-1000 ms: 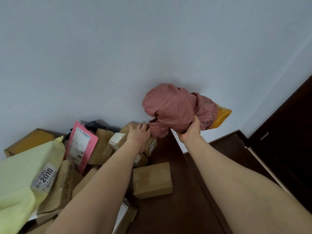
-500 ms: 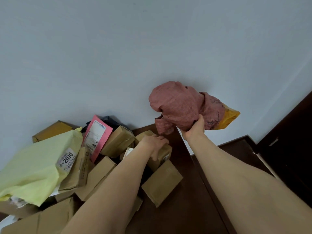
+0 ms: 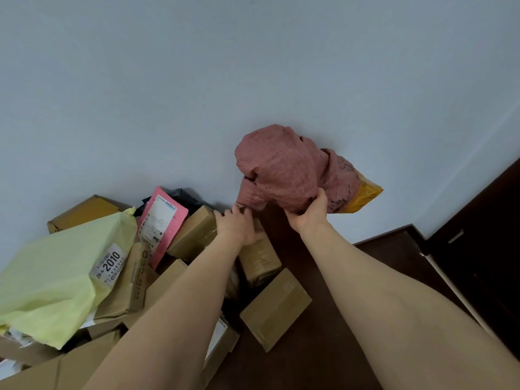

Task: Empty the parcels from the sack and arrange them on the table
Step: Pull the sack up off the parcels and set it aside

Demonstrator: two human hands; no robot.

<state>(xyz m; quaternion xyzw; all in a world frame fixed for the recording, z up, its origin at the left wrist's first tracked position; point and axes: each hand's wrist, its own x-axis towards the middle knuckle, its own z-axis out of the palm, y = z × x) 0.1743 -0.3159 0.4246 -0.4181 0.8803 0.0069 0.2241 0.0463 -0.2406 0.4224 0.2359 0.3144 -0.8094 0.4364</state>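
Observation:
My right hand (image 3: 309,213) grips a bunched reddish mesh sack (image 3: 284,170) from below and holds it up in front of the wall; the sack's orange-yellow end (image 3: 365,195) sticks out to the right. My left hand (image 3: 236,226) lies over the far end of a small brown box (image 3: 260,258), fingers bent over it, just under the sack's lower edge. Parcels lie heaped on the dark table (image 3: 323,347): a yellow-green poly bag (image 3: 56,277), a pink mailer (image 3: 166,218), a flat brown box (image 3: 275,308) and several other cartons.
A white wall (image 3: 253,66) stands right behind the heap. A black bag (image 3: 180,192) peeks out behind the pink mailer. The table's right edge runs diagonally, with a dark door (image 3: 492,249) beyond it. Bare tabletop shows to the right of the heap.
My left hand went from lying flat on the boxes to bending over the small brown box. The flat brown box turned. My right hand kept the sack raised.

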